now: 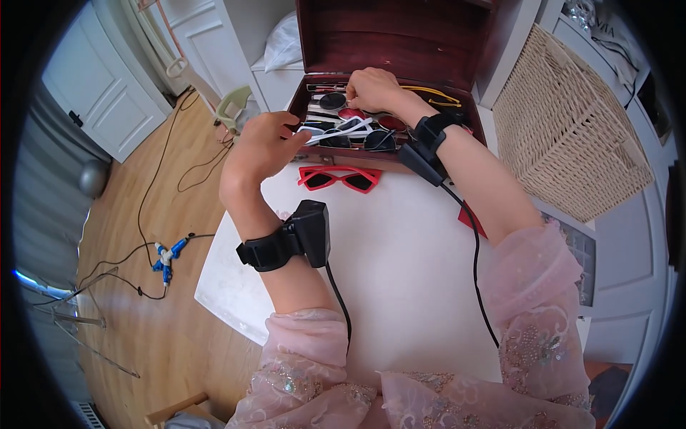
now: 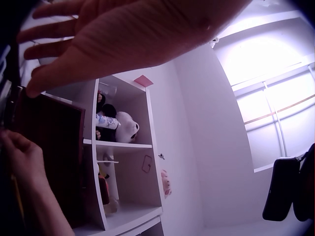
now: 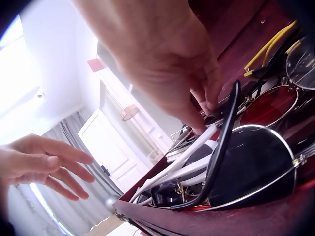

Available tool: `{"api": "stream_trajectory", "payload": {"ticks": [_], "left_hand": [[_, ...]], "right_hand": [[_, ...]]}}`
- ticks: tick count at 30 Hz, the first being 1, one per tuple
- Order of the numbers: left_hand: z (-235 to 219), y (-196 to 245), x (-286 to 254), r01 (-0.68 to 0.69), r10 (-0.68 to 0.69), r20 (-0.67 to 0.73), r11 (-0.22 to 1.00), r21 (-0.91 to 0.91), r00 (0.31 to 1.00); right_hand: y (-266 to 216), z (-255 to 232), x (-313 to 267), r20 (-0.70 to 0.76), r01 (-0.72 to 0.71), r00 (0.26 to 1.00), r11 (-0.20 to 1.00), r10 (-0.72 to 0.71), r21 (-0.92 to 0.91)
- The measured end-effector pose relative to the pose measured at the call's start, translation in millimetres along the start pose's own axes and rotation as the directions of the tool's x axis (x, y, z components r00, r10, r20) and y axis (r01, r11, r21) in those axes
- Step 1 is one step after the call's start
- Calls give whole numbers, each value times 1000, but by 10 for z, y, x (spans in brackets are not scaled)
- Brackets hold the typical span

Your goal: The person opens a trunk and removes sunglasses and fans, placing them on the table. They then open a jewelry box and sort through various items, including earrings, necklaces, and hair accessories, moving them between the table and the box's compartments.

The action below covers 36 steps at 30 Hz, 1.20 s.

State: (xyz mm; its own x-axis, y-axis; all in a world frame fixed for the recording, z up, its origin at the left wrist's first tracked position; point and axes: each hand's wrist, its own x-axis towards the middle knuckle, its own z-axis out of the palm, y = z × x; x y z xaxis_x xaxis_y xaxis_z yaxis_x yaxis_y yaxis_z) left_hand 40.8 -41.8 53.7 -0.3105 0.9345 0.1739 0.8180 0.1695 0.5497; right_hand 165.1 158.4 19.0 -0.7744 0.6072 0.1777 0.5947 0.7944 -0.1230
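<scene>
My right hand (image 1: 377,91) reaches down into a dark red wooden box (image 1: 341,154) packed with sunglasses. In the right wrist view, its thumb and fingers pinch at a dark piece of a pair of sunglasses, mostly hidden under the hand. White-framed sunglasses (image 3: 179,167) and a large dark-lensed pair (image 3: 251,167) lie close by. Round red-lensed sunglasses (image 3: 269,105) sit behind. Over the box's front left corner hovers my left hand (image 1: 263,146), fingers spread and holding nothing. Red-framed sunglasses (image 1: 339,179) rest on the white table (image 1: 400,264), in front of the box.
The raised lid (image 1: 396,36) stands behind the box. A woven basket (image 1: 564,129) is at the right, and a red flat piece (image 1: 473,218) lies at the table's right side. Yellow temple arms (image 1: 432,93) show in the box's back right. Cables (image 1: 146,214) run over the floor at left.
</scene>
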Motion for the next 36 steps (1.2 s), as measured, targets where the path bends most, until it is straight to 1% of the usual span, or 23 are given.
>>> {"api": "stream_trajectory", "payload": {"ticks": [2, 4, 5, 7, 10, 14, 19, 20, 22, 23, 25, 26, 28, 29, 30, 32, 34, 36], "left_hand": [[5, -15, 4, -10, 10, 2, 1000, -6, 1000], [10, -16, 8, -20, 20, 5, 1000, -11, 1000], [10, -11, 8, -18, 19, 5, 1000, -5, 1000], [4, 0, 9, -17, 17, 6, 1000, 3, 1000], [5, 14, 4, 0, 0, 9, 1000, 3, 1000], [2, 17, -7, -2, 3, -3, 1000, 6, 1000], [-12, 35, -12, -8, 8, 7, 1000, 7, 1000], [-15, 39, -15, -2, 2, 5, 1000, 10, 1000], [-19, 38, -16, 3, -3, 2, 1000, 11, 1000], [-12, 28, -15, -1, 1, -4, 1000, 4, 1000], [-9, 14, -14, -1, 1, -10, 1000, -6, 1000], [-11, 7, -7, 5, -5, -2, 1000, -9, 1000], [3, 14, -2, 8, -8, 11, 1000, -16, 1000], [2, 20, -2, 13, -12, 14, 1000, -15, 1000], [-1, 19, 0, 18, -18, 14, 1000, -12, 1000], [1, 4, 2, 20, -20, 15, 1000, -21, 1000], [4, -21, 13, 23, -23, 13, 999, -30, 1000], [15, -35, 33, 11, -10, 26, 999, -30, 1000]], "right_hand": [[-44, 19, 26, -13, 13, 1000, 1000, -13, 6], [-68, 54, 76, -69, 74, 995, 997, -74, -10], [-80, 68, 107, -69, 73, 995, 997, -73, -8], [-107, 80, 159, -149, 59, 986, 996, -68, -66], [-77, 119, 220, -181, 50, 982, 998, -58, -47], [23, 188, 220, -191, 45, 981, 999, -41, 17], [74, 163, 113, -214, 106, 975, 977, -66, 184], [80, 158, 91, -214, 107, 974, 977, -67, 183], [74, 132, 16, -164, 87, 984, 993, -72, 85], [90, 103, -21, -163, 87, 984, 993, -73, 82], [80, -46, -104, -303, 98, 951, 989, -59, 115], [74, -118, -139, -299, 98, 952, 988, -59, 116], [94, -242, -210, -175, 145, 978, 973, -113, 181], [76, -272, -255, -120, 190, 979, 957, -167, 218], [31, -309, -324, -119, 188, 979, 958, -166, 216], [-135, -381, -542, 43, 284, 954, 940, -297, 189], [-305, -395, -727, 164, 340, 916, 925, -366, 170], [-423, -232, -868, 156, 374, 907, 918, -391, 130]]}}
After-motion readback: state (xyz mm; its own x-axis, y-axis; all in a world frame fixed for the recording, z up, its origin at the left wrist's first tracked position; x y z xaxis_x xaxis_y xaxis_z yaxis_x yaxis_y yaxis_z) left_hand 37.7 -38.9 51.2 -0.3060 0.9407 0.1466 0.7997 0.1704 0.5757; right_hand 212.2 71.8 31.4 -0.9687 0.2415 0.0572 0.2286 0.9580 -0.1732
